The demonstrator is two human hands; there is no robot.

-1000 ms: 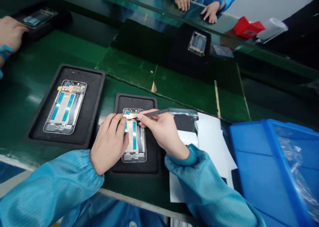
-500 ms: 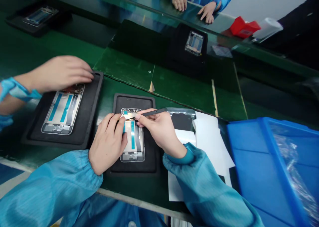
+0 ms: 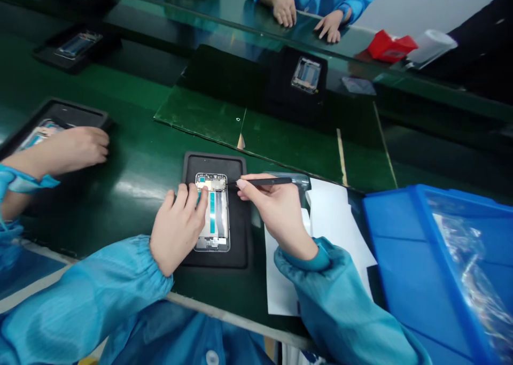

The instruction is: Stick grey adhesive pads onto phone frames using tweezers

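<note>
Silver metal phone frame w/ teal strips (image 3: 218, 218) sits in black foam tray (image 3: 240, 237); both hands at it
L hand (image 3: 178, 231) flat, fingers resting on frame's left edge, not gripping; R hand (image 3: 276, 215) pinches slim dark rod-shaped tool (image 3: 266, 182), tip at frame's top; co-worker's hand (image 3: 76, 148) on 2nd black tray (image 3: 78, 113) far left; blue plastic bin (image 3: 401, 258) right.

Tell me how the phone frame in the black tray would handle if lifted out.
The phone frame looks thin and metal-edged, so probably stiff and light. Its exposed inner parts suggest fragility. Lying flat in the black tray, it should not roll.
</note>
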